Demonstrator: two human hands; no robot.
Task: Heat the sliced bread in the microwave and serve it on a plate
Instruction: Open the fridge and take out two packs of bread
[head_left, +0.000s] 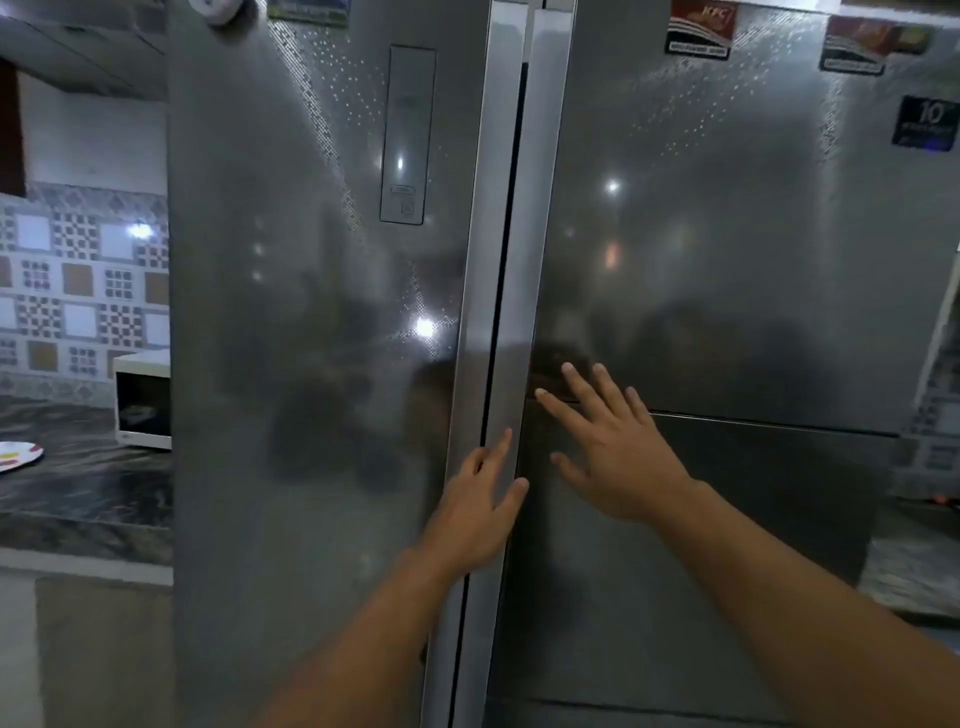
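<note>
Side-by-side fridge (322, 364) fills nearly the whole view, steel-grey, both doors shut, dark seam running down between two long vertical handles (498, 260). Control panel (408, 135) set in the fridge's left door, its markings too blurred to read. Stickers (698, 28) along the top of the fridge's right door; one reads KFC, the rest not legible. A horizontal line crosses the right door low down.

Left of the fridge: dark marbled surface (83, 483) against a patterned tile wall. White microwave (143, 397) stands on it, hard against the fridge's side and partly cut off by it; door state not clear. Plate (18, 456), white with coloured marks, lies on the surface further left of the fridge, half out of frame. Right of the fridge: a strip of clutter, blurred.

Sliced bread not visible anywhere; the shut doors block any view inside.

Left hand (475, 506) rests on the left door's handle at the seam, fingers loosely apart, index extended, gripping nothing. Right hand (615, 444) is spread flat at the right door just beside its handle, fingers (576, 382) wide apart, empty; actual contact with the door hard to judge.
</note>
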